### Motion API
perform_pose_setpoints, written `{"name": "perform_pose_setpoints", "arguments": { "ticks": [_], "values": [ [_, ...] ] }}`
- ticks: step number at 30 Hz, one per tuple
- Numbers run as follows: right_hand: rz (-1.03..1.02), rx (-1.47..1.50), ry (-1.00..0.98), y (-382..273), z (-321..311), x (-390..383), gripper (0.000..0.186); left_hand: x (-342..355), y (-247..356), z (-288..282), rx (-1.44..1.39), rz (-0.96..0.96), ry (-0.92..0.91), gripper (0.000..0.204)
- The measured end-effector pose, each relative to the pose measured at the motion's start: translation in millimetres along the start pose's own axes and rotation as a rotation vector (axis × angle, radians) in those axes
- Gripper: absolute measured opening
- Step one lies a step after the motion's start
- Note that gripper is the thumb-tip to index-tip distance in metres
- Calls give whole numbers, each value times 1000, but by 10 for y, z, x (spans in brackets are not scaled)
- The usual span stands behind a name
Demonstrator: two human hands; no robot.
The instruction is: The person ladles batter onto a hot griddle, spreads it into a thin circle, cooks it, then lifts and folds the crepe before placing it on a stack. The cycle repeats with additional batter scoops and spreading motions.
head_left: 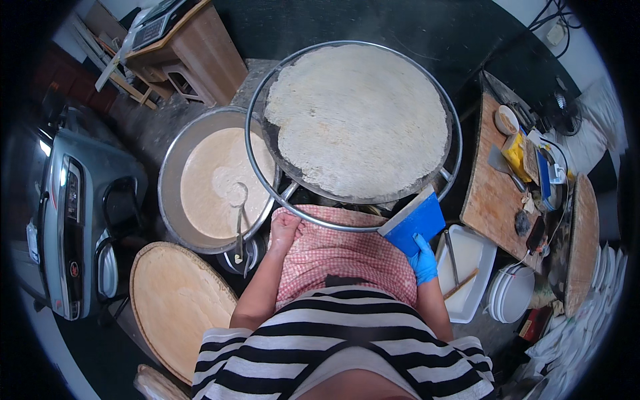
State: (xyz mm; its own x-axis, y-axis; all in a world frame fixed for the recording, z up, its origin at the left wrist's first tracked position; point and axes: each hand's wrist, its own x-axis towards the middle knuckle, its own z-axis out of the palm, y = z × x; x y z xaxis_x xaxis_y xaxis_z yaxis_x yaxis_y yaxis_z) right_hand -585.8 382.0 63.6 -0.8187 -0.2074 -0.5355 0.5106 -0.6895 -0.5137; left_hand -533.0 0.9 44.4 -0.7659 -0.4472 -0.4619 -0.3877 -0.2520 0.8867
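In front of me a large round griddle (pixel 313 189) carries a wide, thin, pale crepe (pixel 360 120) that covers most of its surface. A metal ring (pixel 250 143) runs around the griddle. My right hand (pixel 423 261), in a blue glove, is closed on a flat blue scraper (pixel 417 227) with a pale edge, held at the griddle's near right rim. Bare and curled into a fist, my left hand (pixel 287 229) rests by the near left of the ring, against a pink checked apron (pixel 347 257); nothing shows in it.
Left of the griddle stands a big metal pot (pixel 175 167) of beige batter with a ladle (pixel 239 223) in it. A round woven tray (pixel 177 293) lies lower left. At right are a white tub (pixel 477 257) holding sticks, and a cluttered wooden table (pixel 483 193).
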Motion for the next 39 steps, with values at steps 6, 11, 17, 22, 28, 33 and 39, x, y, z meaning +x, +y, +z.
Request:
{"name": "perform_pose_setpoints", "arguments": {
  "ticks": [6,11,17,22,28,33,39],
  "values": [
    [-25,-15,3,9,11,6,44,-13,-20,0,-11,39,0,15],
    [-28,-11,-21,12,-4,14,45,-4,-32,1,-30,50,4,15],
    [-7,-7,35,31,-70,40,45,-17,-19,9,-8,55,5,16],
    [-14,-7,40,35,-105,49,45,-19,-13,4,-23,43,7,16],
    [7,24,45,25,-80,25,48,-1,-28,4,-30,25,7,15],
    [0,21,62,28,-63,19,46,-7,-29,7,-10,61,12,15],
    [-23,12,43,35,-79,32,46,-20,-15,6,-31,65,7,15]
  ]
}}
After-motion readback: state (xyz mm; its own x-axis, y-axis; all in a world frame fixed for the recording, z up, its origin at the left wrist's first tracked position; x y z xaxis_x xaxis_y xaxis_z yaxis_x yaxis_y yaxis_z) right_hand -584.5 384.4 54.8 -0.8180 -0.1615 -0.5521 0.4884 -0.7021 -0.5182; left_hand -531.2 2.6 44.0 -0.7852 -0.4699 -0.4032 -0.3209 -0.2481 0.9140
